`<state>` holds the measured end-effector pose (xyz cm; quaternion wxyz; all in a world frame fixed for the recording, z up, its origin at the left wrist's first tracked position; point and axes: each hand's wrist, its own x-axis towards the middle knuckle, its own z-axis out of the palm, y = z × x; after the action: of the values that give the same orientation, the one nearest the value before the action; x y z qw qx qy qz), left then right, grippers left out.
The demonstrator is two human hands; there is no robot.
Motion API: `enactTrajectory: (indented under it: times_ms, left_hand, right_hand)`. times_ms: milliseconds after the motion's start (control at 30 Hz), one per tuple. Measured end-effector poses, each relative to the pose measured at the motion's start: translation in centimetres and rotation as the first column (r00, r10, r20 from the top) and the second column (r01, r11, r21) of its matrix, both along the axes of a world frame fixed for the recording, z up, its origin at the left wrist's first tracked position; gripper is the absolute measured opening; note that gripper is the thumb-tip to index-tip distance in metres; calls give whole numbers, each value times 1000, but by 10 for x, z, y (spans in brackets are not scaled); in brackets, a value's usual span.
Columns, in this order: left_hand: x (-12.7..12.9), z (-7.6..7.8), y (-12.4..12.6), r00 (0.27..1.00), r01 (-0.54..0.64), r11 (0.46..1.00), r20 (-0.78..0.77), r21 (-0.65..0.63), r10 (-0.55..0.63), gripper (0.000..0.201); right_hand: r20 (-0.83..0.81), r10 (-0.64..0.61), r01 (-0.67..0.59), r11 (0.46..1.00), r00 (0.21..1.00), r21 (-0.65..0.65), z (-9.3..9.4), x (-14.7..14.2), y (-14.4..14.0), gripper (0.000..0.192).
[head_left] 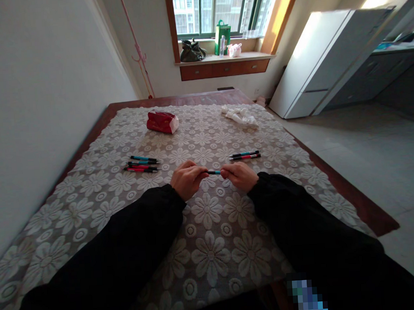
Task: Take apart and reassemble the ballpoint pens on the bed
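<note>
My left hand (187, 178) and my right hand (239, 175) both grip one teal and black pen (214, 172), one hand at each end, just above the flowered lace tablecloth (209, 248). Only the pen's short middle part shows between my fingers. To the left of my hands lies a small group of pens (142, 164), teal and red. Two more pens (244, 156), one teal and one red, lie side by side just beyond my right hand.
A red and white tissue pack (162, 121) lies further back on the table, a crumpled white cloth (239, 115) to its right. The wall runs along the left side. The table's wooden edge (350, 197) borders open floor on the right.
</note>
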<state>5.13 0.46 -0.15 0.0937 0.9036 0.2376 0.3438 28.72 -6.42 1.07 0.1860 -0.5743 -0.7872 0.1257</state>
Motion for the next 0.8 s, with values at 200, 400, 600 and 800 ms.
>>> enactTrajectory:
  times_ms: [200,400,600,800]
  left_hand:
    - [2,4,0,995,-67,989,-81,-129,57,23]
    - [1,6,3,994,-62,982,-104,-178,44,25]
    - [5,5,-3,974,-129,986,-201,-102,106,17]
    - [-5,28,11,880,-286,957,-407,-40,246,26]
  right_hand:
    - [54,103,-111,976,993,187,-2,17,9,25]
    - [16,170,-169,965,985,199,-5,17,7,20]
    - [-8,174,-172,976,985,133,4,27,9,15]
    - [126,-8,-18,978,992,206,12,73,12,7]
